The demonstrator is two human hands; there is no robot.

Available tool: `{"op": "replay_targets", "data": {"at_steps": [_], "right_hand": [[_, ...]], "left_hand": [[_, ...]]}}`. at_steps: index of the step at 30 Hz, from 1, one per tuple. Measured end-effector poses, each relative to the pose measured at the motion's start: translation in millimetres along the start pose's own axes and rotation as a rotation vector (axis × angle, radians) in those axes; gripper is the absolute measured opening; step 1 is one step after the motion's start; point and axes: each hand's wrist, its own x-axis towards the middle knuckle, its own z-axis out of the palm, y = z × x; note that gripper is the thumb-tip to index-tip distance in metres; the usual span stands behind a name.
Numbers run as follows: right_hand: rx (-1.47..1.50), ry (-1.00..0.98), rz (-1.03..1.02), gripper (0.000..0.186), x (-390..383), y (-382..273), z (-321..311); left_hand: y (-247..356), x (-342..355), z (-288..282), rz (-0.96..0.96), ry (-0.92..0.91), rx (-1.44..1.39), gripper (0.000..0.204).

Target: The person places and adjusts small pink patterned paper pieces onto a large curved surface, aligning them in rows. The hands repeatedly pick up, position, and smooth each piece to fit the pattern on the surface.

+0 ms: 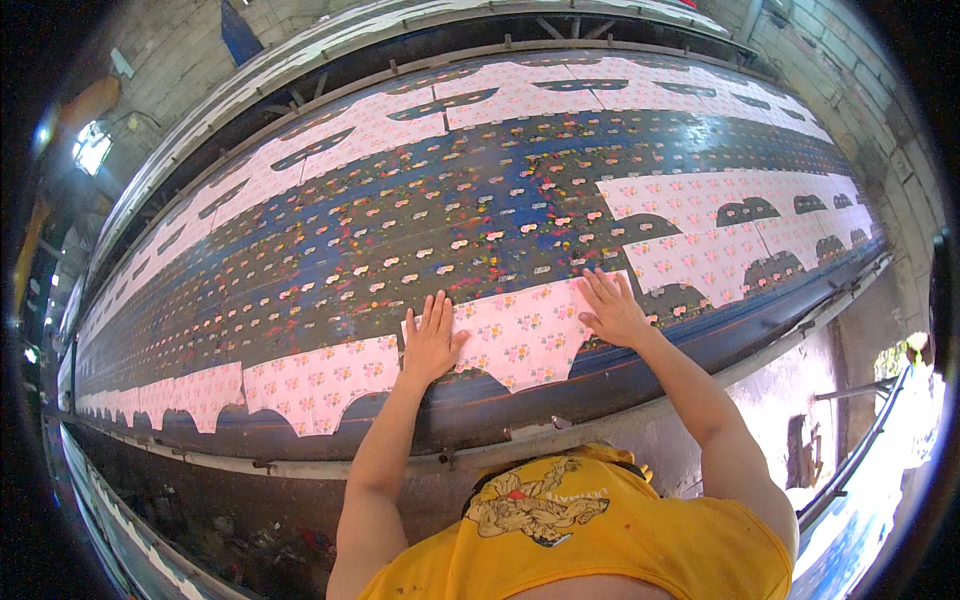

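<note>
A pink floral fabric piece (515,330) with curved cut-outs along its near edge lies flat at the near side of a long dark printing table (420,425). My left hand (432,338) rests on its left end, fingers stretched toward the far side. On its upper right corner lies my right hand (612,308), palm down with fingers spread. Another pink fabric piece (322,378) lies just left of it, a narrow gap between them. To the right, a further pink piece (700,262) sits close to my right hand.
Rows of small printed marks and colour stains cover the table's middle. More pink floral pieces (520,92) line the far edge, and others (680,200) lie at the right. A rail (250,465) runs along the near edge. A block wall (850,90) stands at the right.
</note>
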Motion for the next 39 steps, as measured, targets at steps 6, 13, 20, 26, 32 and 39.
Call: {"op": "replay_targets", "data": {"at_steps": [6, 13, 20, 26, 32, 39], "right_hand": [[0.009, -0.03, 0.037, 0.067, 0, -2, 4], [0.281, -0.09, 0.033, 0.068, -5, 27, -1], [0.36, 0.062, 0.088, 0.056, -42, 162, -23], [0.319, 0.249, 0.062, 0.033, -110, 351, -26], [0.362, 0.236, 0.11, 0.019, -137, 469, -20], [0.466, 0.226, 0.136, 0.019, -154, 508, -13]], "left_hand": [[-3, -2, 3, 0.006, -0.009, 0.021, 0.077], [19, 12, 15, -0.022, 0.006, 0.086, 0.077], [157, 77, 21, 0.048, 0.204, -0.08, 0.059], [304, 178, 50, 0.0, 0.375, -0.223, 0.041], [378, 254, 74, -0.089, 0.355, -0.236, 0.03], [391, 279, 72, -0.157, 0.196, -0.204, 0.021]]}}
